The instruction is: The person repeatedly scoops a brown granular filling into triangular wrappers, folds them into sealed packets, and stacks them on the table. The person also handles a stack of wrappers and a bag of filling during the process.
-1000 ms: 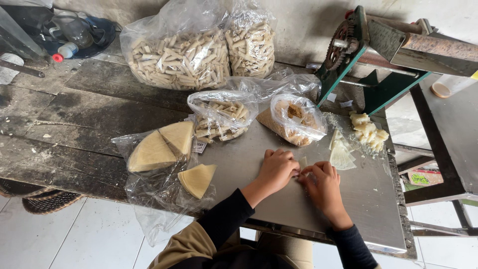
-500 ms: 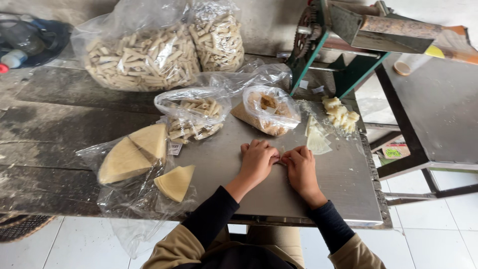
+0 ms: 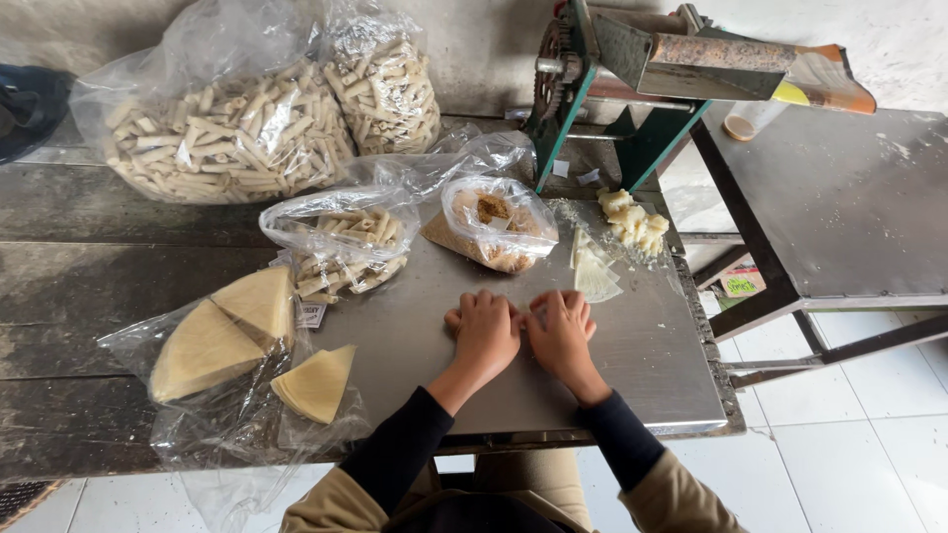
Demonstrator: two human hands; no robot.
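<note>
I am looking down at a metal work surface (image 3: 632,365) where both hands are lying palm-down, side by side and touching. The left hand (image 3: 484,331) and the right hand (image 3: 561,331) are pressing on something flat beneath them; I cannot tell what, since the palms are covering it, though it is probably one of the thin pale wrapper sheets (image 3: 592,271) stacked just beyond the right hand. I judge that I am in the rolling step: fingers curled forward, a wrapper being rolled into a stick like those in the small open bag of rolls (image 3: 341,247) to the far left. The next move is calling for even pressure from both palms, so the sheet is neither tearing nor unrolling.

The bag of brown filling (image 3: 489,232) is sitting just beyond the hands, and a heap of pale crumbled dough (image 3: 632,222) is lying at the far right by the green-framed machine (image 3: 612,89). Triangular wrapper stacks (image 3: 232,336) in plastic are resting at the near left, and two big bags of finished rolls (image 3: 237,128) are standing against the far wall.

Compared with a second ago, the hands are closing together: then they were slightly apart, fingertips working on the piece; now they are flat and joined over it. The bags are lying where they were.
</note>
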